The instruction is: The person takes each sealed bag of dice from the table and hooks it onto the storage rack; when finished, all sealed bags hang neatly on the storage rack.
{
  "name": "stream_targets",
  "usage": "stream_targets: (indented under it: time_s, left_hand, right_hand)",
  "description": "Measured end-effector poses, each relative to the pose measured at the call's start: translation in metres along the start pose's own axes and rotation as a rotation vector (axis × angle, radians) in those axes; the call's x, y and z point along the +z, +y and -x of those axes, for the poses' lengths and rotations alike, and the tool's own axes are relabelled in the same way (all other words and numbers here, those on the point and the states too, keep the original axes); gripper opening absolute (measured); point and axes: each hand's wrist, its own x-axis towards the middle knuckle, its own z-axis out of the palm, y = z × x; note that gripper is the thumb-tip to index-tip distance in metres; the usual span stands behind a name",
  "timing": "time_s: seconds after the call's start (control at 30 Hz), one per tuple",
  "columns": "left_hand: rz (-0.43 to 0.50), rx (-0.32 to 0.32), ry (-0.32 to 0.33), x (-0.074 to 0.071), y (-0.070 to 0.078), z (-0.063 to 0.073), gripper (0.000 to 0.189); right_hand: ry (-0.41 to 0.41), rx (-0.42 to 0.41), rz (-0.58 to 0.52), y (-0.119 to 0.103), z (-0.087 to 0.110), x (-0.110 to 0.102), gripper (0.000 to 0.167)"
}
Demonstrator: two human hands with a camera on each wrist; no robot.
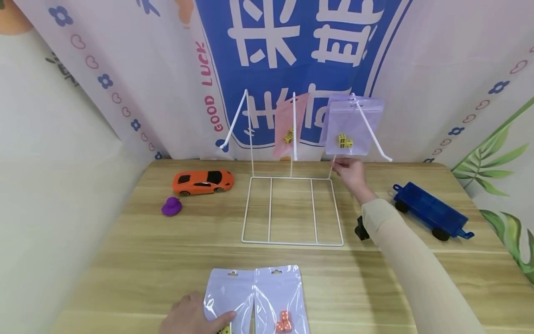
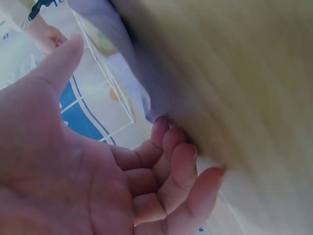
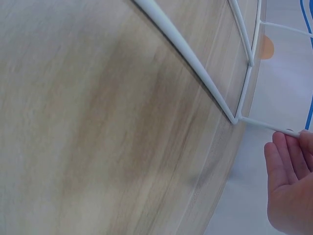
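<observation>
Rack (image 1: 314, 211), white wire, stands mid-frame. Right hand (image 1: 352, 175) pinches its right upright (image 1: 331, 173) low down, thumb against fingertips. Left hand (image 1: 189, 315) lies at bottom centre beside the left lilac pouch (image 1: 229, 292), thumb over it; the left wrist view shows thumb spread well away from loosely bent fingers, no firm hold seen.

Step in hand, as judged: steadying the rack while the left hand readies a pouch. Best kept light on the upright, base flat, no sideways pull. Pouch better taken near its top edge, clear of the punched slot, so the slot stays flat and the dice hang low.

Right lilac pouch (image 1: 277, 292) adjoins it, orange dice (image 1: 283, 322) inside; it could be dragged along. Left hook (image 1: 233, 120) is bare; centre hook carries a pink pouch (image 1: 285, 123), right hook a lilac front pouch (image 1: 358, 125) with another behind. A jolt could set these swinging.

Elsewhere: orange car (image 1: 203, 182) and purple hat (image 1: 171, 207) left; blue trailer (image 1: 431, 211) right. Black object (image 1: 361, 229), part-hidden by the right sleeve, sits where the forearm could knock it.
</observation>
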Motion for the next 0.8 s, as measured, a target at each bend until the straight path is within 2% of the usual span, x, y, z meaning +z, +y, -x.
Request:
stream_targets:
  time_s: [0.13, 0.23, 0.43, 0.53, 0.67, 0.73, 0.8]
  left_hand:
    - [-0.006, -0.020, 0.007, 0.000, 0.004, 0.000, 0.085]
    - [0.024, -0.032, 0.017, 0.000, 0.005, 0.001, 0.085]
    - [0.242, -0.003, 0.020, 0.001, -0.004, 0.000, 0.065]
    - [0.351, -0.012, 0.023, -0.004, -0.013, 0.002, 0.058]
    - [0.455, -0.071, 0.020, -0.027, -0.021, 0.005, 0.065]
    - [0.515, -0.103, 0.006, -0.045, -0.019, 0.006, 0.064]
    - [0.592, -0.091, 0.008, -0.066, -0.013, 0.008, 0.057]
  right_hand:
    - [-0.002, -0.004, -0.003, 0.001, -0.001, 0.000, 0.028]
    - [-0.005, -0.007, -0.012, 0.002, -0.001, 0.000, 0.028]
    - [-0.001, 0.001, -0.006, 0.003, -0.002, 0.001, 0.026]
    - [0.001, 0.003, -0.005, 0.004, -0.002, 0.001, 0.027]
    - [-0.001, -0.004, -0.013, 0.004, -0.002, 0.001, 0.027]
    - [-0.004, -0.010, -0.015, 0.004, -0.002, 0.000, 0.027]
    - [-0.001, -0.014, -0.016, 0.004, -0.003, 0.000, 0.026]
